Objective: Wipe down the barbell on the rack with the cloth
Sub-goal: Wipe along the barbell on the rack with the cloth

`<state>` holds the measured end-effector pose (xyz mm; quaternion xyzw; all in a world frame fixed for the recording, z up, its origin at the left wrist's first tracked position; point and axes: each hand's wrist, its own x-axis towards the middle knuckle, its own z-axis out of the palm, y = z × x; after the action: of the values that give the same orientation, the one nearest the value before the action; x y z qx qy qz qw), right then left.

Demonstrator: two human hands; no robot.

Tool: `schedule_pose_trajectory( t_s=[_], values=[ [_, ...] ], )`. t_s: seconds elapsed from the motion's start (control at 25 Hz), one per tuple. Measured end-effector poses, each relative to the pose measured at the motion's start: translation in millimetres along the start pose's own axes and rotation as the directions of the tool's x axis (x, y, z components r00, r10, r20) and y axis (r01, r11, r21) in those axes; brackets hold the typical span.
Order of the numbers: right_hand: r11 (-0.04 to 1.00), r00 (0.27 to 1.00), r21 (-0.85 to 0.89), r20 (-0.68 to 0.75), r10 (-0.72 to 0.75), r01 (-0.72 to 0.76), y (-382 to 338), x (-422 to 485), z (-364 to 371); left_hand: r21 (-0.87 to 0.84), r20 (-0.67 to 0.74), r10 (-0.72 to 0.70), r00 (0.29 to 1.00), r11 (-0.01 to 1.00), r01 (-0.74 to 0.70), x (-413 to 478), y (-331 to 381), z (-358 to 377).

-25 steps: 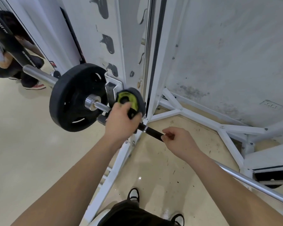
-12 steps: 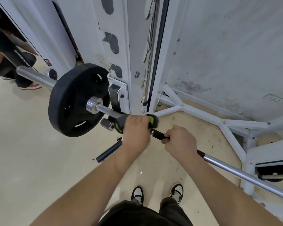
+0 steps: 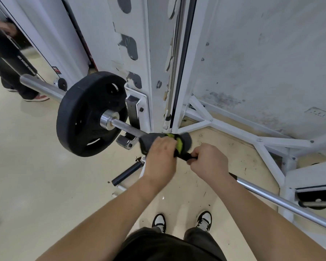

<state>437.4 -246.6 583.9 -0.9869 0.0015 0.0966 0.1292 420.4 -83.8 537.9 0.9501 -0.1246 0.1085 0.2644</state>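
A steel barbell (image 3: 282,199) runs from upper left to lower right across the white rack (image 3: 154,59), with a black weight plate (image 3: 83,117) on its left sleeve. My left hand (image 3: 159,157) presses a grey and lime-green cloth (image 3: 179,141) around the bar just right of the rack's hook. Right beside it, my right hand (image 3: 208,162) grips a dark section of the bar. The bar under both hands is hidden.
The rack's white base struts (image 3: 262,140) spread over the floor to the right, along a stained wall. A short black peg (image 3: 127,173) juts out low under my left hand. Another person's legs (image 3: 23,91) stand at far left. My shoes (image 3: 182,221) are below.
My left hand has slid the cloth from beside the plate's collar rightwards along the bar to my right hand. My right hand closed fully round the bar.
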Motion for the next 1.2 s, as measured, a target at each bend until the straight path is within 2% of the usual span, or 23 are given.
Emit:
schedule_pose_trajectory(
  t_s=[0.04,0.08,0.12,0.16,0.24,0.28,0.36,0.44,0.48,0.52,0.56,0.64,0.72,0.8,0.84,0.92,1.0,1.08,1.2],
  values=[
    [1.000,1.000,-0.004,-0.007,-0.011,0.011,0.5,-1.1,-0.4,-0.008,0.049,0.128,0.991,0.992,-0.128,-1.8,-4.1,-0.4],
    [1.000,1.000,0.001,-0.010,-0.024,0.024,1.5,-1.4,-0.5,-0.009,0.109,0.189,0.976,0.982,-0.189,2.9,-19.8,-10.4],
    [1.000,1.000,0.012,-0.008,-0.024,0.025,2.5,-1.6,-0.6,-0.019,0.173,0.157,0.972,0.988,-0.156,10.0,-40.0,-23.2],
    [1.000,1.000,0.023,-0.006,-0.019,0.020,2.5,-2.1,-1.0,-0.007,0.189,0.059,0.980,0.998,-0.059,15.6,-57.0,-35.0],
    [0.999,1.000,0.036,-0.006,-0.015,0.015,0.8,-3.5,-1.2,0.031,0.040,-0.161,0.986,0.987,0.160,14.2,-70.4,-45.2],
    [0.999,1.000,0.042,-0.009,-0.009,0.009,0.7,-3.4,-0.6,0.047,-0.037,-0.212,0.977,0.976,0.213,8.6,-58.5,-37.9],
    [0.998,1.000,0.053,0.023,0.014,-0.015,0.1,-2.3,-2.7,0.005,-0.081,-0.185,0.979,0.983,0.186,-8.4,-22.6,-15.6],
    [1.000,0.994,0.005,0.105,0.028,-0.029,-1.6,1.7,-7.9,-0.126,-0.011,-0.098,0.995,0.987,0.096,-26.0,1.9,-12.2],
    [0.999,0.989,-0.032,0.145,0.026,-0.022,-4.4,4.6,-12.1,-0.214,0.046,-0.113,0.992,0.969,0.121,-31.8,3.9,-20.4],
    [0.999,0.986,-0.054,0.164,0.014,-0.005,-9.0,7.9,-15.8,-0.285,0.114,-0.175,0.978,0.937,0.201,-35.2,0.5,-32.9],
    [0.998,0.987,-0.058,0.159,-0.016,0.025,-16.5,11.7,-18.6,-0.334,0.123,-0.264,0.957,0.897,0.290,-35.8,-4.8,-48.1],
    [0.994,0.987,0.000,0.114,-0.111,0.112,-36.1,19.1,-18.2,-0.407,-0.037,-0.469,0.883,0.814,0.415,-30.7,-19.4,-80.3],
    [0.982,0.980,0.074,0.093,-0.178,0.172,-58.5,26.3,-11.0,-0.451,-0.255,-0.581,0.773,0.778,0.437,-15.4,-42.7,-110.2],
    [0.971,0.968,0.065,0.097,-0.234,0.228,-75.3,31.7,2.7,-0.388,-0.352,-0.592,0.725,0.797,0.462,2.6,-71.8,-127.0],
    [0.968,0.964,0.032,0.091,-0.251,0.249,-80.2,34.3,9.1,-0.302,-0.343,-0.583,0.736,0.811,0.502,11.6,-87.0,-124.3],
    [0.971,0.968,-0.021,0.088,-0.234,0.237,-83.0,40.1,13.8,-0.020,-0.206,-0.553,0.807,0.827,0.562,27.5,-105.0,-99.9],
    [0.978,0.973,-0.020,0.113,-0.203,0.207,-83.2,46.3,12.4,0.200,-0.079,-0.511,0.856,0.833,0.515,38.2,-108.8,-77.2],
    [0.983,0.977,-0.009,0.117,-0.179,0.181,-82.5,48.9,11.3,0.230,-0.040,-0.531,0.846,0.819,0.525,47.5,-110.3,-70.4],
    [0.983,0.980,0.028,0.079,-0.182,0.180,-81.1,45.1,15.8,0.338,-0.110,-0.538,0.835,0.770,0.541,42.0,-93.2,-69.1]
  ],
)
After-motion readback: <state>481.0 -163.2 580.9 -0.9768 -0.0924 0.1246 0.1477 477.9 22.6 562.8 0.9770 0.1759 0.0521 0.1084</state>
